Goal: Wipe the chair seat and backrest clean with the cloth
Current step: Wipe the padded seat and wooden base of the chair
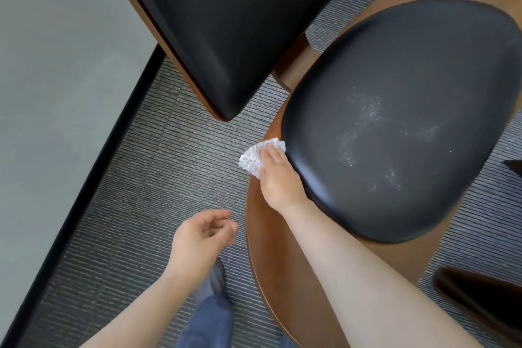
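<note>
Grey carpet (pixel 158 150), right hand (pixel 278 175) pressing white cloth (pixel 254 157) against dusty black seat (pixel 395 121), left hand (pixel 202 234) loosely curled, holding nothing

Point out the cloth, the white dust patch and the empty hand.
cloth (pixel 252 159), head view, dotted left part.
white dust patch (pixel 367 113), head view, densest speckles.
left hand (pixel 202 237), head view, palm.

Grey ribbed carpet (pixel 175 155), black skirting (pixel 93 181), pale wall (pixel 56 51).

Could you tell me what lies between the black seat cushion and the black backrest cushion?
In the head view, only bare grey carpet separates seat cushion from backrest cushion.
</note>
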Demonstrator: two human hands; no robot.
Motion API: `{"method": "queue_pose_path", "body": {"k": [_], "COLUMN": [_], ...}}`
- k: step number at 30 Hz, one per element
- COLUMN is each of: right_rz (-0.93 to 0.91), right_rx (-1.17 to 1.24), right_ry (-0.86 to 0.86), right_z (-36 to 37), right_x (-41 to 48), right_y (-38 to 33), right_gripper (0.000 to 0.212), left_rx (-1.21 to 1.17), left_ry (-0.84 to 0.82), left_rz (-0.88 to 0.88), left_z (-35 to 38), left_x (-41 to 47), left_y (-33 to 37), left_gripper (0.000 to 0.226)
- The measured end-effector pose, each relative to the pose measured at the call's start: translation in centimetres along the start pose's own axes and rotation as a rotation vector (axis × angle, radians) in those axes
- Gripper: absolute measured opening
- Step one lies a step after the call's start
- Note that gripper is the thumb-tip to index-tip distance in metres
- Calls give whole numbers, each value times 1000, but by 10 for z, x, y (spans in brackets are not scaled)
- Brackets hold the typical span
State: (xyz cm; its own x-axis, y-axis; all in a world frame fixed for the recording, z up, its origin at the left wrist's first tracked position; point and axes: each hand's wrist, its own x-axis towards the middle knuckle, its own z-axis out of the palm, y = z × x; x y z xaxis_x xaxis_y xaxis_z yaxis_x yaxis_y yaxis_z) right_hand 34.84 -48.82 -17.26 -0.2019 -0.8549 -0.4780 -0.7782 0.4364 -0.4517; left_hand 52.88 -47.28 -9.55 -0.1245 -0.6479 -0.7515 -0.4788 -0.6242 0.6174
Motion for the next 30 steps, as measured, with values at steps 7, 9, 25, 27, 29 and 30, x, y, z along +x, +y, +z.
{"method": "queue_pose_path", "body": {"k": [7, 9, 25, 27, 29, 30], "right_rz": [-8, -105, -163, -150, -128, -122], "right_rx": [-57, -238, -87, -86, -71, -62], "right_ry": [14, -10, -122, -125, -150, -158], "right_z": [-18, -12, 12, 11, 10, 9], "right_x": [54, 63, -44, -58, -73, -81], "right_y": [5, -1, -28, -33, -36, -38], "right_gripper": [51, 61, 78, 67, 59, 59], "left_rx": [5, 3, 156, 147, 131, 128], "left_ry": [47, 53, 124, 140, 149, 154], "left_rz": [-4, -10, -5, -20, -39, -48], "left_z": [-7, -5, -33, -37, -40, -41], "left_x": [19, 24, 12, 7, 1, -3], "left_y": [1, 1, 12, 10, 9, 8], "left_gripper": [15, 13, 6, 6, 8, 10]}}
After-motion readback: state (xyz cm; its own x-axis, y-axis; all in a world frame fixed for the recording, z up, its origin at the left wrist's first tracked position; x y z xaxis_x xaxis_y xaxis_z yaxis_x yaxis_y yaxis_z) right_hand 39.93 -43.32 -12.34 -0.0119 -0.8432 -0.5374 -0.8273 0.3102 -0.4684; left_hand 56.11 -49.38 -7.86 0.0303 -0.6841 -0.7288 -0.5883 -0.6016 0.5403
